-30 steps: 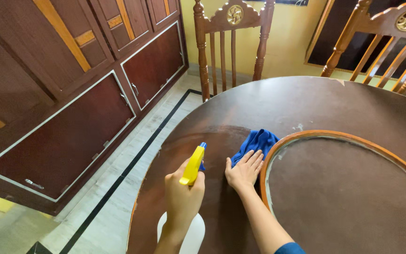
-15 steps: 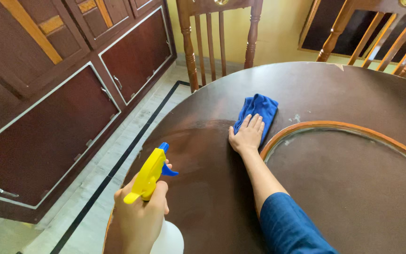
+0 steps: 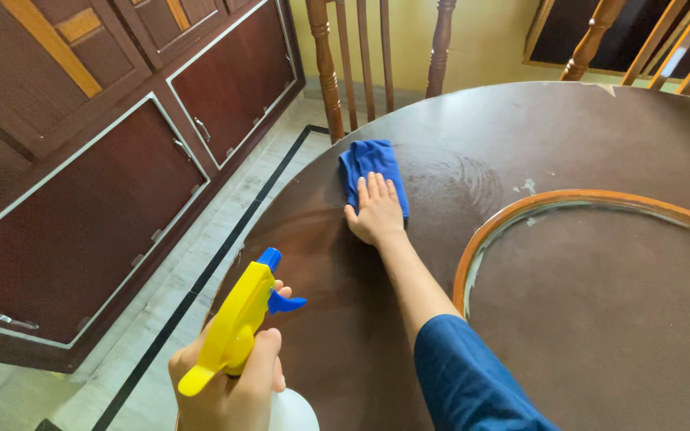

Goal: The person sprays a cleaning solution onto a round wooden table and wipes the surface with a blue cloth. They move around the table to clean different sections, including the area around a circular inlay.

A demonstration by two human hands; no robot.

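My left hand (image 3: pixel 229 395) grips a spray bottle with a yellow head and blue nozzle (image 3: pixel 233 323) at the near left edge of the dark brown round table (image 3: pixel 521 136); its white body (image 3: pixel 293 415) peeks out below. My right hand (image 3: pixel 377 211), arm stretched out in a blue sleeve, presses flat on a folded blue cloth (image 3: pixel 367 160) near the table's far left edge. A faint swirled wet smear (image 3: pixel 457 175) shows on the wood to the right of the cloth.
An oval inset with an orange wooden rim (image 3: pixel 473 247) fills the table's right side. A wooden chair (image 3: pixel 381 48) stands behind the table, another at the top right (image 3: pixel 664 48). Dark wooden cabinets (image 3: pixel 81 199) line the left wall beside a tiled floor (image 3: pixel 201 263).
My right hand has slid the blue cloth leftward, away from the oval rim toward the table's far left edge. The spray bottle has stayed low at the near edge.
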